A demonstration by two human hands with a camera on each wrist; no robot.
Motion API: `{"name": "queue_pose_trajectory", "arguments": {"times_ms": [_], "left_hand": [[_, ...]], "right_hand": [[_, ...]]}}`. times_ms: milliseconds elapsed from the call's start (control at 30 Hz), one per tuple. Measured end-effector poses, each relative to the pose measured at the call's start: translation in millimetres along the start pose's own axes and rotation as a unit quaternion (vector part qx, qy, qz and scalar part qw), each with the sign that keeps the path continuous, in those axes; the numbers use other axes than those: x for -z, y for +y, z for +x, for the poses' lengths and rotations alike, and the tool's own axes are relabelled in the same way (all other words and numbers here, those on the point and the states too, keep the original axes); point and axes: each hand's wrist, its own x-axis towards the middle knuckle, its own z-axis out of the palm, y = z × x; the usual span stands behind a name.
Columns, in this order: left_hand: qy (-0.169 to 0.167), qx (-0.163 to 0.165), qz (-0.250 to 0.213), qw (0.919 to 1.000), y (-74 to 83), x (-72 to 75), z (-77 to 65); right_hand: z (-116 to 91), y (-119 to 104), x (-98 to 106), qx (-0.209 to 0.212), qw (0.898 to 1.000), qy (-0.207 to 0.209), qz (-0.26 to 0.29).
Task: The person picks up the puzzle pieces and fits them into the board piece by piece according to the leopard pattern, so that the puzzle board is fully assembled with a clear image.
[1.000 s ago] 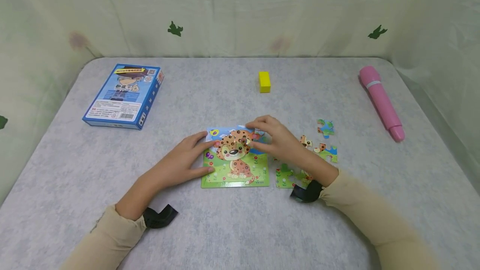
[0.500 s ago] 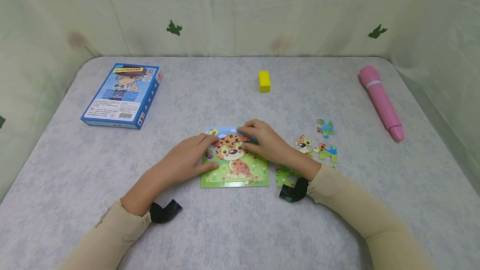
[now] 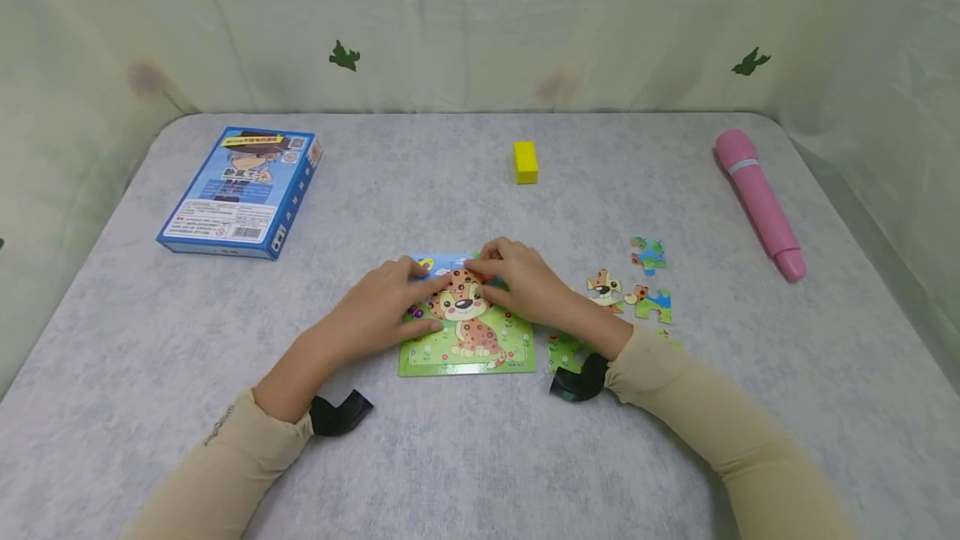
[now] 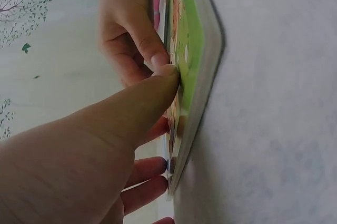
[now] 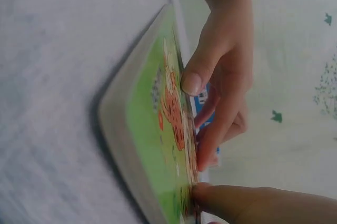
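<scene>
Your left hand (image 3: 375,307) touched the jigsaw (image 3: 474,342), fingers spread | your right hand (image 3: 527,280) touched it, grip couldn't be told

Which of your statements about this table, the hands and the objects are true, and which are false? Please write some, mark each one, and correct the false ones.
1. The left hand touches the puzzle. True.
2. The loose pieces lie left of the puzzle. False: they lie right of it.
3. The block stands between the box and the wand. True.
4. The right hand holds the block. False: it touches the puzzle.
5. The wand is green. False: it is pink, with a pale band.
6. Both sleeves are beige. True.
</scene>
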Motion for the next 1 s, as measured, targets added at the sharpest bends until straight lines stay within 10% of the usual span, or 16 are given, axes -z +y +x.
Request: {"name": "queue_pose_trajectory", "arguments": {"times_ms": [333, 667, 1000], "left_hand": [[0.012, 0.003, -0.008, 0.9999, -2.3, -3.7, -1.5], [0.014, 0.007, -0.012, 0.9998, -2.7, -4.9, -2.8], [0.015, 0.009, -0.011, 0.9998, -2.7, -5.3, -2.6]], "right_hand": [[-7.2, -2.6, 12.6, -0.045, 0.992, -0.050, 0.107], [-47.4, 19.4, 53.4, 0.010, 0.977, 0.135, 0.165], [-100.3, 35.1, 91.0, -0.069, 0.968, 0.217, 0.103]]}}
